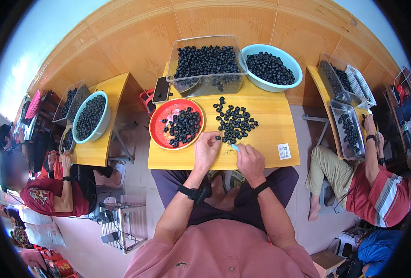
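Near the front edge of the yellow table (270, 129), my left hand (207, 151) pinches a small black ring-like part (218, 137) between thumb and fingertips. Just right of it, my right hand (250, 162) is closed around a slim tool, of which a light-blue end (234, 147) shows; the rest is hidden in the fingers. Beyond both hands lies a loose pile of the same black parts (235, 121), several with a visible hole. A red round tray (158, 121) left of the pile holds more of them.
At the back stand a clear plastic bin (205, 85) and a light-blue basin (292, 62), both holding black parts. A phone (161, 90) lies at the left edge, a white label (284, 151) at the right. Co-workers sit at a left table (115, 99) and a right table (323, 95).
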Demonstrator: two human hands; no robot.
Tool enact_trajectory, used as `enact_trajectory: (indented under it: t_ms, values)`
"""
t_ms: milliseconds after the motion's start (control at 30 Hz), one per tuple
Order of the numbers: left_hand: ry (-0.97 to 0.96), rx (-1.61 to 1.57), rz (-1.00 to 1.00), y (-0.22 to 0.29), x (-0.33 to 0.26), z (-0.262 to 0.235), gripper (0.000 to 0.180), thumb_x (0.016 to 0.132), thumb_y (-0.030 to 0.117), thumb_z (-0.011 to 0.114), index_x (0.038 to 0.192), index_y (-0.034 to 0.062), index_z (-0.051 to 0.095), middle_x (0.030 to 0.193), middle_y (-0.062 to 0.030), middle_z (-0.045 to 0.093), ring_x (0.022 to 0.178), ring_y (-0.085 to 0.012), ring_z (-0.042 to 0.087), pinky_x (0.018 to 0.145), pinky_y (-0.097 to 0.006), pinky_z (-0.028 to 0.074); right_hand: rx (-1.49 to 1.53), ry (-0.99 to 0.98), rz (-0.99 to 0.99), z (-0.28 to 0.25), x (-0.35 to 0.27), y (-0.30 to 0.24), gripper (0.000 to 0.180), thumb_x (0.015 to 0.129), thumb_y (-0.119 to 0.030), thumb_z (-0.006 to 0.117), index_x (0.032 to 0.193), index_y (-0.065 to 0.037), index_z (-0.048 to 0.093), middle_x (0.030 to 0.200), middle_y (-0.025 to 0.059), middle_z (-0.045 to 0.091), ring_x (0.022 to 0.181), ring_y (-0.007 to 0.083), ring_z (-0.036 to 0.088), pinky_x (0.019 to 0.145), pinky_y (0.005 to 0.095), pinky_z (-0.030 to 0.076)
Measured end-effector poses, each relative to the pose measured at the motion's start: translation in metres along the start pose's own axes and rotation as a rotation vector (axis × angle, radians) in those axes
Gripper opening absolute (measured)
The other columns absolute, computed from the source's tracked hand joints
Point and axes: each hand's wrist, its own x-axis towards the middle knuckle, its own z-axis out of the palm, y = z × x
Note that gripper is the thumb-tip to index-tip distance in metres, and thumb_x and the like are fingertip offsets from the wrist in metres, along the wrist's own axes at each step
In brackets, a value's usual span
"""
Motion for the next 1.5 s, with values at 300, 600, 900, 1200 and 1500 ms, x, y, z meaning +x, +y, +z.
enact_trajectory:
  t_ms: [300,600,900,1200,1500]
  values:
    - [0.054,0.004,0.113,-0.004,-0.018,0.015,0.025,0.089,-0.002,0.078,0.114,-0.0006,0.075,0.092,-0.0058,0.066,0.075,-0.0133,0.061,0.071,-0.028,0.053,-0.023,-0.005,0.005,-0.003,-0.001,-0.002,0.011,0.094,-0.015,0.071,0.103,-0.009,0.071,0.078,0.006,0.059,0.07,0.0248,0.066,0.061,0.0397,0.053]
    - [-0.018,0.016,0.16,0.001,-0.021,0.017,0.033,0.086,-0.004,0.08,0.118,0.0013,0.074,0.097,-0.0091,0.071,0.082,-0.0163,0.069,0.077,-0.029,0.058,0.006,0.021,-0.067,-0.001,0.003,0.001,0.007,0.091,-0.013,0.071,0.096,-0.008,0.069,0.072,0.0061,0.055,0.065,0.0241,0.063,0.057,0.0394,0.051]
    - [-0.033,-0.014,0.111,0.001,-0.023,0.018,0.035,0.087,-0.003,0.08,0.12,0.0014,0.074,0.098,-0.0081,0.071,0.085,-0.0148,0.069,0.079,-0.029,0.058,-0.014,0.013,-0.068,-0.003,0.004,-0.001,0.006,0.092,-0.013,0.071,0.095,-0.009,0.07,0.072,0.0061,0.055,0.064,0.0238,0.064,0.056,0.0389,0.051]
    - [-0.026,-0.254,-0.008,-0.007,-0.023,0.023,0.036,0.087,-0.005,0.081,0.121,0.0004,0.071,0.095,-0.0059,0.071,0.081,-0.0115,0.067,0.077,-0.027,0.057,-0.036,0.006,-0.021,-0.002,0.004,-0.002,0.005,0.092,-0.013,0.07,0.093,-0.009,0.068,0.072,0.0063,0.055,0.065,0.0244,0.064,0.056,0.0394,0.051]
    - [-0.043,-0.189,-0.031,-0.003,-0.022,0.021,0.037,0.088,-0.006,0.079,0.122,-0.0009,0.067,0.095,-0.0021,0.07,0.083,-0.0077,0.064,0.08,-0.024,0.056,-0.031,0.008,-0.076,-0.001,0.002,0.001,0.006,0.091,-0.014,0.071,0.095,-0.009,0.069,0.072,0.0058,0.054,0.064,0.0233,0.063,0.056,0.0389,0.051]
